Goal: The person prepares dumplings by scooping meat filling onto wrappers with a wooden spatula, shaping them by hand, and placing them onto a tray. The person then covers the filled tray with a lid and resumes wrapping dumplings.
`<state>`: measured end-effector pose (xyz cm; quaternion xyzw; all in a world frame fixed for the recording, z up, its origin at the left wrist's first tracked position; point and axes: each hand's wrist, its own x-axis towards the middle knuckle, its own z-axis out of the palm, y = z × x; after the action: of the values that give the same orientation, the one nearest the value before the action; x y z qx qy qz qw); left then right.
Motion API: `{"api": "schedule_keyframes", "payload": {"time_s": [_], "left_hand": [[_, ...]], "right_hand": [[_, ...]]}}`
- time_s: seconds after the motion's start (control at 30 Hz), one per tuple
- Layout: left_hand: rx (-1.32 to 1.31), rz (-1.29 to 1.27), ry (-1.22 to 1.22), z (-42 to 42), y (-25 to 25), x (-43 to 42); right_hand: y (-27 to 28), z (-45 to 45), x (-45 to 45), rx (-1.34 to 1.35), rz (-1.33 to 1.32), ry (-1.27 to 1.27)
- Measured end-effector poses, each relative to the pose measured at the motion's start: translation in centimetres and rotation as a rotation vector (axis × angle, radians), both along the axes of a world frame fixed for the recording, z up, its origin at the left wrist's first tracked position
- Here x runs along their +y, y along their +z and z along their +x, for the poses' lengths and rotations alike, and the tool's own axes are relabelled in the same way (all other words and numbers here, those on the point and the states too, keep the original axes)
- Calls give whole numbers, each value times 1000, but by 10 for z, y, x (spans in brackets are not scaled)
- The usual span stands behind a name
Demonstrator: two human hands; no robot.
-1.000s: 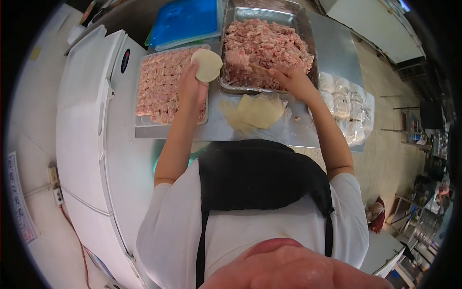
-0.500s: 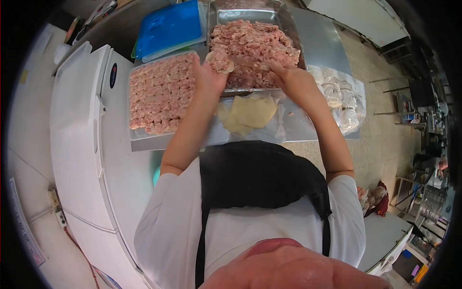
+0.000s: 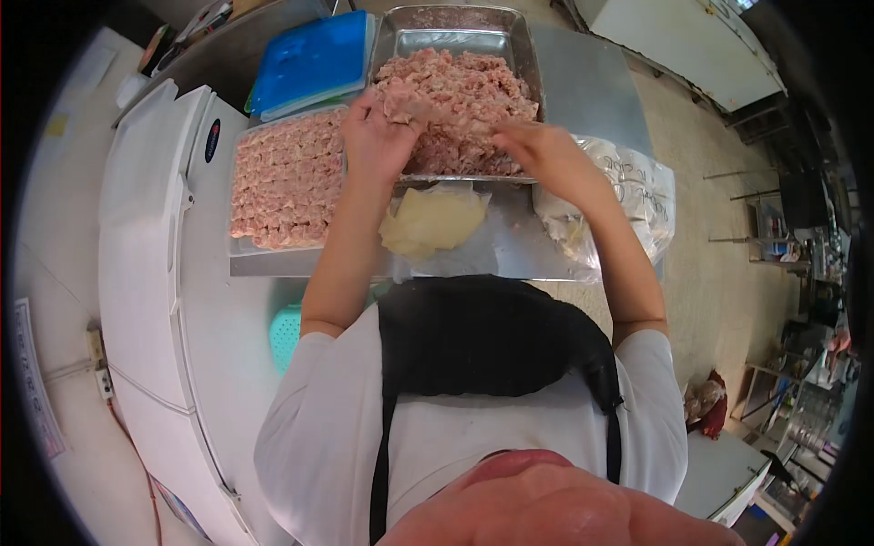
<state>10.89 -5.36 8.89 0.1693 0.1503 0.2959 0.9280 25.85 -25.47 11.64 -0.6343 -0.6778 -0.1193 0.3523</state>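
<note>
Over left side of metal pan (image 3: 455, 41), I see left hand (image 3: 376, 146), fingers curled round meat-topped wrapper (image 3: 401, 100). Right hand (image 3: 553, 162) above ground meat (image 3: 473, 114) in pan; blurred, can't tell whether fingers grip anything. Wrapper stack (image 3: 433, 224) lies just below pan on steel table (image 3: 596, 77).

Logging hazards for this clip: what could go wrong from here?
The meat-topped wrapper in the left hand appears near the left side of the pan; it might tip and spill. The loose wrappers lie toward the front edge of the table, beside the left forearm, which could drag them off.
</note>
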Motion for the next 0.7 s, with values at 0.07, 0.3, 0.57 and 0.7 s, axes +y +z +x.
{"api": "schedule_keyframes", "payload": {"time_s": [0.07,0.3,0.57,0.7], "left_hand": [[89,394,-34,-4,20,-23],[368,1430,-51,2,30,-36],[683,1842,-387,7,36,-37],[822,1370,-238,19,-11,-29]], "right_hand": [[23,9,-19,483,-338,-117],[44,29,-49,783,-677,60],[-34,75,-26,499,-528,194],[-12,71,-28,62,-411,-140]]}}
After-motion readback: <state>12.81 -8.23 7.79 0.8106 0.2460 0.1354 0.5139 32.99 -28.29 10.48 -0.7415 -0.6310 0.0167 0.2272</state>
